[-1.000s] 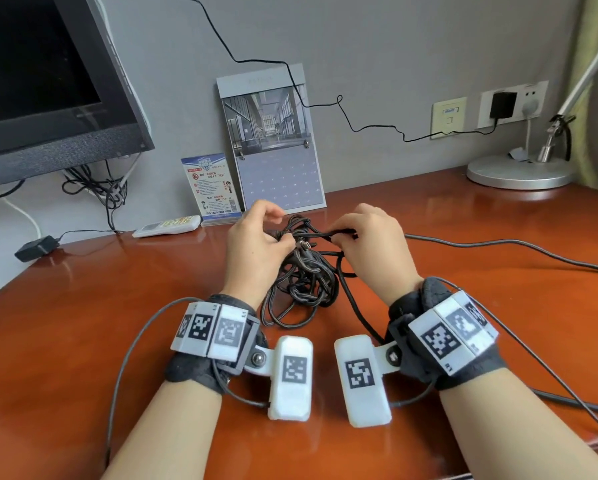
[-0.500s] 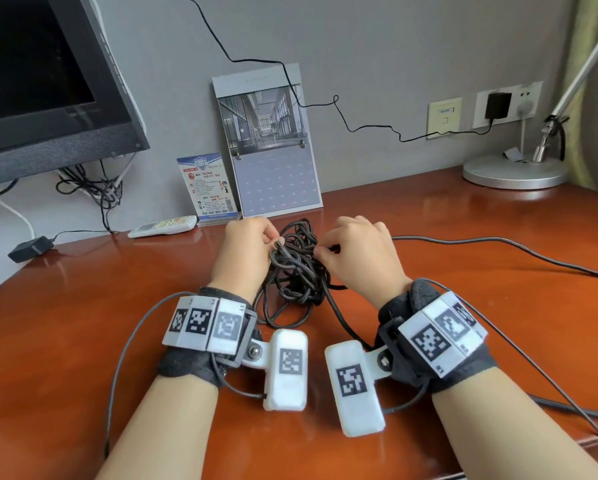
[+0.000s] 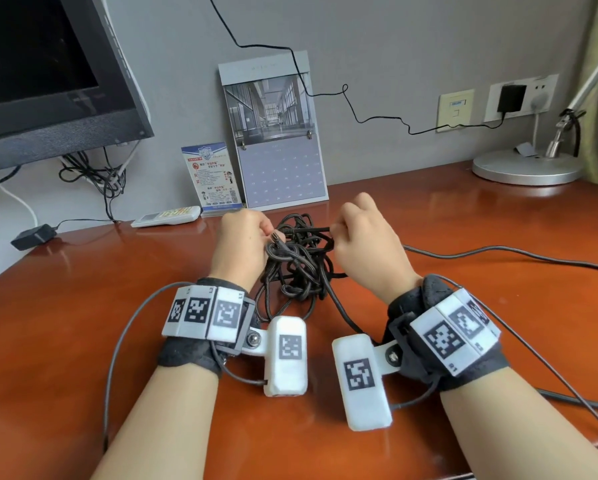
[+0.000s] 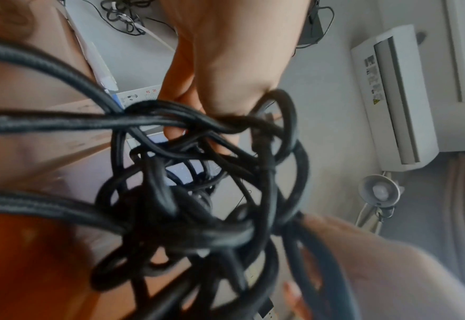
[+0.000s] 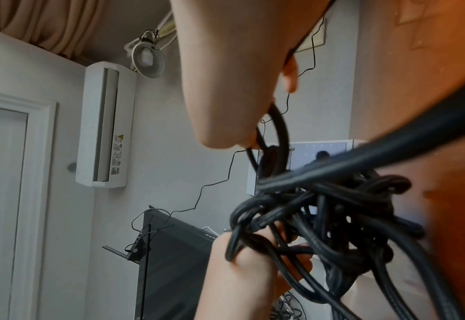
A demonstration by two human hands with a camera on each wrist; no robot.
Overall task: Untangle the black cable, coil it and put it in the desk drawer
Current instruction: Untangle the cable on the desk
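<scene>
A tangled black cable (image 3: pixel 299 263) lies bunched on the red-brown desk (image 3: pixel 83 323) between my two hands. My left hand (image 3: pixel 242 244) grips loops on the tangle's left side, close to a metal-tipped plug end (image 3: pixel 277 237). My right hand (image 3: pixel 363 237) pinches one strand at the top right and holds it taut toward the left. In the left wrist view the knot (image 4: pixel 187 194) fills the middle below the left fingers (image 4: pixel 198 108). In the right wrist view the right fingers (image 5: pixel 226 130) pinch a loop above the knot (image 5: pixel 322 216). No drawer is in view.
A monitor (image 3: pixel 48 81) stands at the back left, with a remote (image 3: pixel 166 216), a leaflet (image 3: pixel 211 174) and a calendar (image 3: pixel 276 133) against the wall. A lamp base (image 3: pixel 526 168) sits at the back right. Grey sensor cables (image 3: pixel 498 254) run across the desk on the right.
The right hand has lifted and pulled one strand out of the tangle to the right, drawing it taut. The left hand has stayed on the bundle's left side.
</scene>
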